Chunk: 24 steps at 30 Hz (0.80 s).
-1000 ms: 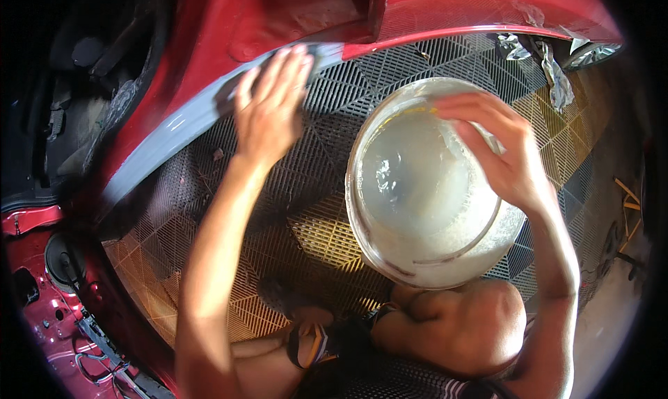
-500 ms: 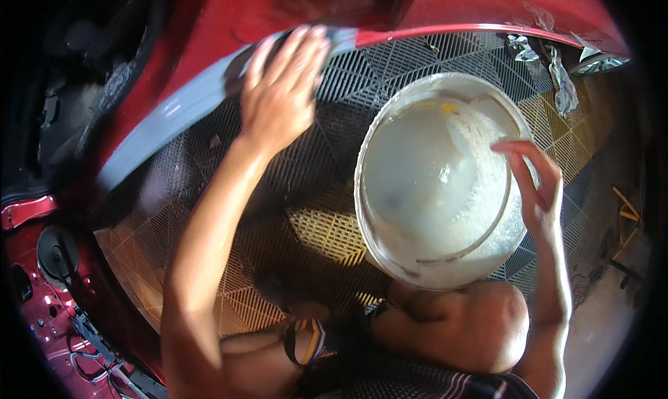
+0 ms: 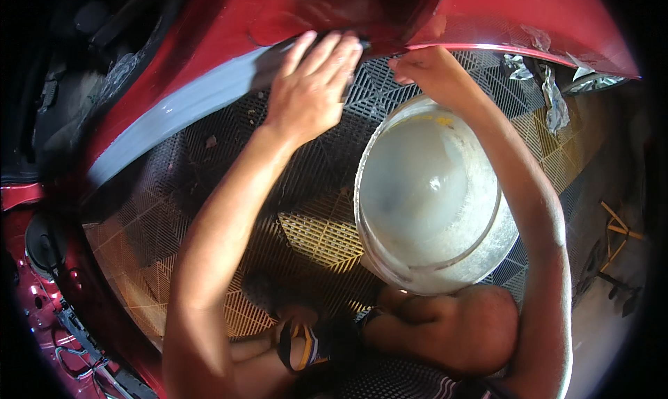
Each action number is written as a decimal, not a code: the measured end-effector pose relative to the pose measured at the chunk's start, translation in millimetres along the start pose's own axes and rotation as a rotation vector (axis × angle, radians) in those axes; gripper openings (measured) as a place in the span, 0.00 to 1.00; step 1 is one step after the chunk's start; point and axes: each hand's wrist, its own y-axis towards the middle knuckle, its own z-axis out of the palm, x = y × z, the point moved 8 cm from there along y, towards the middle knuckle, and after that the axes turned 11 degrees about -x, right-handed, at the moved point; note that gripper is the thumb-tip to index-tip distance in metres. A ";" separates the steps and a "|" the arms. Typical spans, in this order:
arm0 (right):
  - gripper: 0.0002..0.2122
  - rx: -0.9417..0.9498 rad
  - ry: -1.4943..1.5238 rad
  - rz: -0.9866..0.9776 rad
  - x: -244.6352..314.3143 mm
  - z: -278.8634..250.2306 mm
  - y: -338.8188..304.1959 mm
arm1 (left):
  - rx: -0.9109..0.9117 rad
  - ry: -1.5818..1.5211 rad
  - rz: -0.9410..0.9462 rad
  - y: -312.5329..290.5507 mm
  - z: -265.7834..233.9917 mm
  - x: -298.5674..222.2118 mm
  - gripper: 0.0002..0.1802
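My left hand [image 3: 309, 85] lies with its fingers stretched out on the grey-coated edge [image 3: 184, 106] of a red car body panel [image 3: 229, 30]. Whether anything thin sits beneath its fingers is hidden. My right hand [image 3: 423, 66] is at the panel's lower edge, just beyond the bucket, with its fingers curled in. Anything inside those fingers is out of sight. A round, pale bucket [image 3: 417, 176] holding cloudy liquid stands in front of my legs, under my right forearm.
Black and yellow grid tiles [image 3: 320, 239] cover the floor. Crumpled foil-like scraps [image 3: 553, 96] hang by the panel at the far right. Several thin yellow strips [image 3: 616, 230] lie at the right. An opened red door frame [image 3: 52, 301] with bare wiring is at the left.
My right hand has gone from over the bucket forward and left to the panel edge, its fingers curling. My left hand has slid a little to the right along the panel.
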 end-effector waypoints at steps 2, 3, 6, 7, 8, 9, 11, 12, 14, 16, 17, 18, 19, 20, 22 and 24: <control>0.16 0.001 0.212 0.090 -5.5 6.4 4.2 | -0.054 -0.031 -0.018 1.0 7.8 -3.6 0.30; 0.15 0.001 0.262 0.205 4.0 6.2 -3.7 | -0.012 -0.031 -0.027 -3.9 5.4 -1.8 0.34; 0.17 0.016 0.266 0.318 18.9 8.2 -8.1 | -0.045 -0.052 -0.069 -8.3 0.3 2.9 0.36; 0.17 0.016 0.270 0.313 16.0 13.4 -6.0 | -0.072 -0.064 -0.088 -10.2 2.2 3.9 0.37; 0.17 0.006 0.268 0.313 10.4 13.8 -5.1 | -0.073 -0.077 -0.096 -8.6 4.3 1.5 0.37; 0.17 -0.017 0.277 0.302 6.5 12.4 -4.1 | -0.074 -0.089 -0.103 -7.3 5.1 -1.0 0.36; 0.17 -0.050 0.308 0.279 0.7 14.5 -2.5 | -0.088 -0.118 -0.116 -6.8 5.2 -2.4 0.36; 0.16 -0.074 0.270 0.250 -0.4 15.6 -1.5 | -0.088 -0.112 -0.112 -7.2 5.0 -2.0 0.36; 0.16 -0.129 0.196 0.195 -1.5 15.8 -0.4 | -0.088 -0.106 -0.098 -6.3 4.7 -2.3 0.36; 0.15 -0.170 0.145 0.189 -4.8 15.6 0.7 | -0.095 -0.112 -0.101 -7.6 5.2 -2.5 0.37; 0.15 -0.189 0.123 0.187 -1.7 15.4 0.0 | -0.096 -0.114 -0.101 -8.4 5.4 -2.4 0.37; 0.15 -0.203 0.030 0.200 -0.6 13.7 -1.3 | -0.098 -0.120 -0.108 -8.4 6.1 -2.5 0.37; 0.15 -0.217 -0.064 0.213 0.8 10.9 -2.4 | -0.101 -0.126 -0.114 -8.1 6.9 -2.7 0.37; 0.15 -0.228 -0.154 0.226 7.3 9.1 -4.5 | -0.102 -0.129 -0.119 -8.3 6.0 -2.0 0.37; 0.14 -0.214 -0.163 0.211 15.0 11.2 -6.2 | -0.067 -0.088 -0.099 -10.8 4.2 0.8 0.38; 0.14 -0.151 -0.117 0.178 7.9 12.6 -1.9 | -0.074 -0.084 -0.089 -9.7 3.6 1.3 0.38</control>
